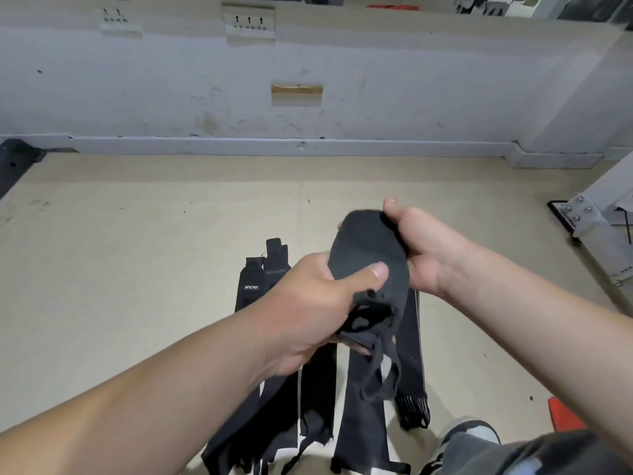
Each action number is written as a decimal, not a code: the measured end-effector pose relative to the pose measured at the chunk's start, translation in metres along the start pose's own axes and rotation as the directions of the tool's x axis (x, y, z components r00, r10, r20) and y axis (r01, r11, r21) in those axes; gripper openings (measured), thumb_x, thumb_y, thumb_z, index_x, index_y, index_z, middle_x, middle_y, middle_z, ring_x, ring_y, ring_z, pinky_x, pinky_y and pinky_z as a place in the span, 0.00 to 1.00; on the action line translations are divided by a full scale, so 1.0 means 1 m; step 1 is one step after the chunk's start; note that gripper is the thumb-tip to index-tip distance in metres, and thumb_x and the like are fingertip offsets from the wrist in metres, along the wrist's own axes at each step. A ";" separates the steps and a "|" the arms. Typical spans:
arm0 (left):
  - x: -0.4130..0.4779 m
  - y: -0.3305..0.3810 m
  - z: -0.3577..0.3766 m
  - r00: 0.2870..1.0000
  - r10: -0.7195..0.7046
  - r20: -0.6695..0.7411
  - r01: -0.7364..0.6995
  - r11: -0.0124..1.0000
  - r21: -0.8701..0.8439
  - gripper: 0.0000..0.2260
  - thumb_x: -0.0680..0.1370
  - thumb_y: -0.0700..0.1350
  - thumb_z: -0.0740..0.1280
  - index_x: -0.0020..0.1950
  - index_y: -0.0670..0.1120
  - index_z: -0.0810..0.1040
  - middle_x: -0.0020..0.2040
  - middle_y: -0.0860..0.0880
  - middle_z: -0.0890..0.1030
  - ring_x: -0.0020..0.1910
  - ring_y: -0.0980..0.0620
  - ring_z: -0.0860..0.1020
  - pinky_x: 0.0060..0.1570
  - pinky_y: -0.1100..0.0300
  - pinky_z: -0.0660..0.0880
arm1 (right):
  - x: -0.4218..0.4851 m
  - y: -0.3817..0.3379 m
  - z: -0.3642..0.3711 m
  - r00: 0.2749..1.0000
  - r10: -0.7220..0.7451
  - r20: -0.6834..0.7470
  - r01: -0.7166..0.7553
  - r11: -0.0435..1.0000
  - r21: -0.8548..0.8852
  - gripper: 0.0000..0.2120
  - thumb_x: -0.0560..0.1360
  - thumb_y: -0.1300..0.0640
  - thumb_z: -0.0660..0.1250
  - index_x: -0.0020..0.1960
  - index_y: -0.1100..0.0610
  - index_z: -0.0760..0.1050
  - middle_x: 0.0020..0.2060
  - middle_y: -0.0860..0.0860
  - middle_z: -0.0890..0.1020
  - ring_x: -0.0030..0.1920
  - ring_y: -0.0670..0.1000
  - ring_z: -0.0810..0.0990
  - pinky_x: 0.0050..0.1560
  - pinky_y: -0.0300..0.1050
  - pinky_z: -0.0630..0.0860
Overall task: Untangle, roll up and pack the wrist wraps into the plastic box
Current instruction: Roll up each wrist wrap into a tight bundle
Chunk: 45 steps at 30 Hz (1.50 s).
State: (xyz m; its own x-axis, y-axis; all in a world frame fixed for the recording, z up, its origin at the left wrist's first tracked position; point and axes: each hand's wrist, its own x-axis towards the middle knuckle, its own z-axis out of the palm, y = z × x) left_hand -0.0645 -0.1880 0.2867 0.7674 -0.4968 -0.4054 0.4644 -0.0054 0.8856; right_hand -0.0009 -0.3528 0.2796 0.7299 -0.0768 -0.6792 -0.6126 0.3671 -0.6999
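Note:
Both hands hold one black wrist wrap (pixel 368 255) above the beige table (pixel 137 269). My left hand (pixel 315 310) grips its lower end, thumb pressed on the fabric, and the wrap's thin loop (pixel 376 371) dangles below. My right hand (pixel 421 245) grips the upper, folded end with its fingers curled round it. Several other black wrist wraps (pixel 315 399) lie flat side by side on the table under my hands; one shows a white logo (pixel 251 287). No plastic box is in view.
A white wall panel (pixel 308 80) with sockets (pixel 249 24) stands behind the table. A metal bracket (pixel 579 210) is at the right edge. A red object (pixel 561 414) lies at the lower right, near a shoe (pixel 472 430).

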 end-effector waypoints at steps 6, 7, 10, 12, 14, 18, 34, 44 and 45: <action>0.012 0.019 -0.017 0.963 0.054 -0.262 0.011 0.970 0.242 0.17 0.83 0.56 0.65 0.58 0.41 0.77 0.33 0.42 0.77 0.24 0.47 0.69 0.22 0.62 0.63 | -0.026 0.013 0.011 0.957 -0.270 0.105 0.290 0.871 -0.396 0.15 0.87 0.47 0.61 0.66 0.53 0.79 0.56 0.54 0.87 0.38 0.51 0.83 0.30 0.43 0.79; 0.013 0.020 -0.021 0.957 0.039 -0.287 0.033 0.970 0.242 0.21 0.82 0.57 0.65 0.60 0.39 0.75 0.33 0.41 0.75 0.23 0.48 0.68 0.23 0.62 0.63 | -0.034 0.011 0.012 0.899 -0.424 0.111 0.425 0.784 -0.452 0.14 0.86 0.48 0.62 0.69 0.48 0.78 0.59 0.51 0.85 0.39 0.50 0.82 0.32 0.45 0.80; 0.010 0.028 -0.027 0.930 0.007 -0.369 0.058 0.985 0.165 0.21 0.81 0.56 0.65 0.61 0.39 0.75 0.32 0.43 0.75 0.21 0.49 0.67 0.24 0.60 0.62 | -0.057 0.006 0.012 0.721 -0.600 0.346 0.673 0.487 -0.557 0.09 0.84 0.49 0.65 0.58 0.41 0.84 0.53 0.53 0.87 0.42 0.64 0.81 0.43 0.65 0.81; 0.006 0.032 -0.029 0.920 -0.006 -0.392 0.038 0.996 0.075 0.15 0.82 0.54 0.66 0.58 0.42 0.81 0.36 0.45 0.78 0.21 0.50 0.69 0.24 0.60 0.63 | -0.072 0.010 0.016 0.687 -0.529 0.497 0.722 0.427 -0.544 0.07 0.82 0.47 0.67 0.54 0.41 0.85 0.49 0.56 0.87 0.43 0.66 0.81 0.45 0.65 0.79; 0.003 0.036 -0.030 0.915 -0.043 -0.402 0.044 0.999 -0.006 0.17 0.84 0.55 0.64 0.54 0.43 0.83 0.37 0.46 0.81 0.23 0.50 0.72 0.25 0.59 0.65 | -0.076 0.017 0.016 0.677 -0.499 0.542 0.735 0.419 -0.532 0.07 0.75 0.43 0.72 0.52 0.41 0.85 0.51 0.44 0.87 0.44 0.49 0.86 0.49 0.52 0.80; -0.001 0.041 -0.031 0.897 -0.099 -0.431 0.074 0.994 -0.075 0.17 0.85 0.57 0.63 0.51 0.46 0.83 0.38 0.47 0.83 0.37 0.46 0.79 0.38 0.55 0.70 | -0.071 0.021 0.011 0.652 -0.490 0.578 0.753 0.337 -0.565 0.20 0.63 0.35 0.78 0.52 0.39 0.84 0.64 0.31 0.78 0.63 0.42 0.82 0.68 0.42 0.75; 0.008 0.040 -0.040 0.853 -0.065 -0.518 -0.003 0.992 -0.129 0.22 0.79 0.34 0.71 0.70 0.50 0.73 0.54 0.44 0.85 0.37 0.49 0.83 0.34 0.58 0.80 | -0.061 0.015 -0.005 0.779 -0.516 0.357 0.625 0.590 -0.511 0.10 0.78 0.59 0.71 0.45 0.47 0.89 0.56 0.39 0.87 0.56 0.62 0.86 0.65 0.63 0.80; 0.000 0.046 -0.039 0.889 -0.034 -0.457 -0.053 0.983 -0.178 0.06 0.82 0.34 0.70 0.56 0.42 0.85 0.55 0.40 0.85 0.50 0.42 0.87 0.36 0.54 0.86 | -0.056 0.010 -0.006 0.810 -0.515 0.281 0.586 0.686 -0.431 0.09 0.72 0.64 0.79 0.50 0.54 0.88 0.48 0.52 0.90 0.38 0.62 0.85 0.59 0.64 0.83; 0.000 0.047 -0.041 0.881 -0.030 -0.472 -0.065 0.981 -0.184 0.07 0.82 0.34 0.70 0.56 0.43 0.85 0.55 0.40 0.84 0.50 0.43 0.86 0.34 0.56 0.85 | -0.056 0.008 -0.006 0.809 -0.522 0.271 0.587 0.696 -0.413 0.08 0.73 0.64 0.78 0.51 0.56 0.87 0.43 0.57 0.89 0.37 0.62 0.86 0.57 0.61 0.85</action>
State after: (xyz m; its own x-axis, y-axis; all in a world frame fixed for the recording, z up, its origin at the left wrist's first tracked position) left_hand -0.0247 -0.1527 0.3189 0.8708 -0.0280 -0.4909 0.4870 0.1866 0.8532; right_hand -0.0486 -0.3513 0.3103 0.9922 -0.0024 -0.1246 -0.1232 -0.1723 -0.9773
